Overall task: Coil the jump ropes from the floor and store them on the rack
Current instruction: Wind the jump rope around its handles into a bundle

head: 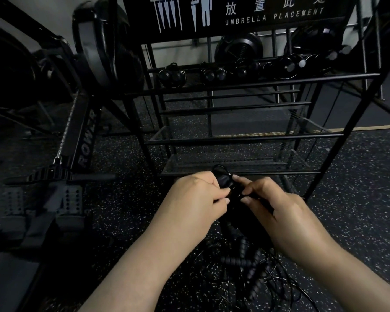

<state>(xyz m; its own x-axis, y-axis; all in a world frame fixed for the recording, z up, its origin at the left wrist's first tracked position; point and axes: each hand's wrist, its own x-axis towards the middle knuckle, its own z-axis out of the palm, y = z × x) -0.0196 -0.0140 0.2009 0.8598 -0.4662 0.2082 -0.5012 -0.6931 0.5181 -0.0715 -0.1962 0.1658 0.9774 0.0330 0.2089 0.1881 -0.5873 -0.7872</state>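
1. Both hands met in front of the rack (245, 138), low and close to its bottom mesh shelf. Judged: the coiling was done here so the bundle could go straight onto the rack.
2. Left hand (196, 199): grip curled around a dark bundle, the jump rope in hand (223, 180), thumb and fingertips pinching it from the left side. Knuckles faced up, wrist roughly level.
3. Right hand (277, 206): fingers curled, tips pinching the same bundle from the right, just opposite the left grip. Back of hand faced the camera.
4. A thin loop of cord stood up just above both grips; the rest of the bundle was hidden between the palms. Which part was handle and which cord, could not tell.
5. Below the grips, toward the person, loose jump ropes (245, 266) lay tangled on the floor (126, 210), ribbed handles among thin cord. Judged: uncoiled, awaiting their turn.
6. Above and beyond the grips, coiled bundles (212, 74) sat on the rack's upper bar. Judged: already stored.
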